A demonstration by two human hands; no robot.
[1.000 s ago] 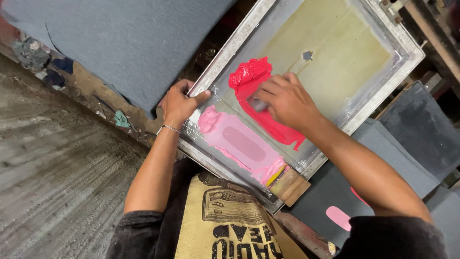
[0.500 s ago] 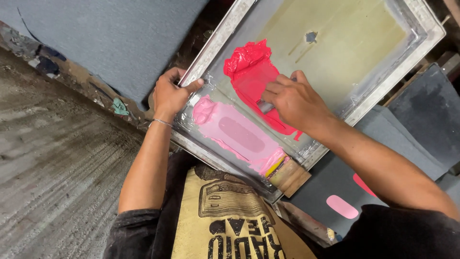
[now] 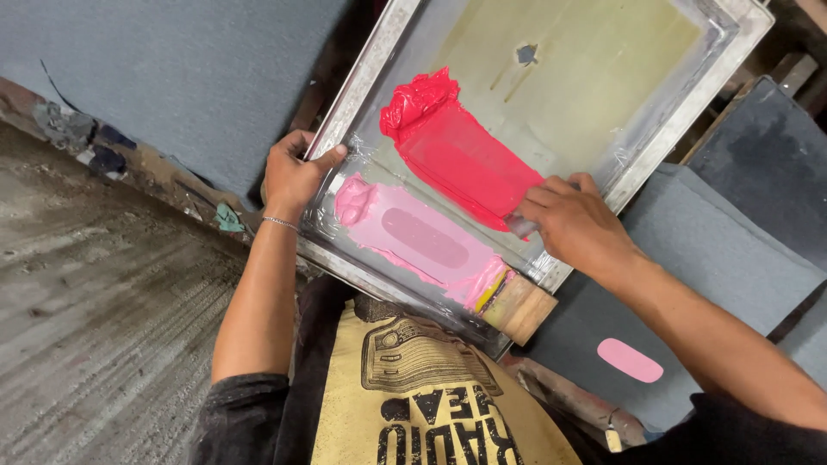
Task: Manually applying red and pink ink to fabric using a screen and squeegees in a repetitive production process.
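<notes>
left hand (image 3: 293, 176) grips screen frame (image 3: 362, 82); right hand (image 3: 573, 226) clasps half-hidden tool (blurred) in red ink (image 3: 465, 155)

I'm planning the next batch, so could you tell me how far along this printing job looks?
Done: a pink oval print sits on one grey panel. In hand: the left hand grips the screen frame while the right hand works a small tool at the end of the red ink; a squeegee rests in pink ink. Left: the big grey panel alongside shows no print.
</notes>
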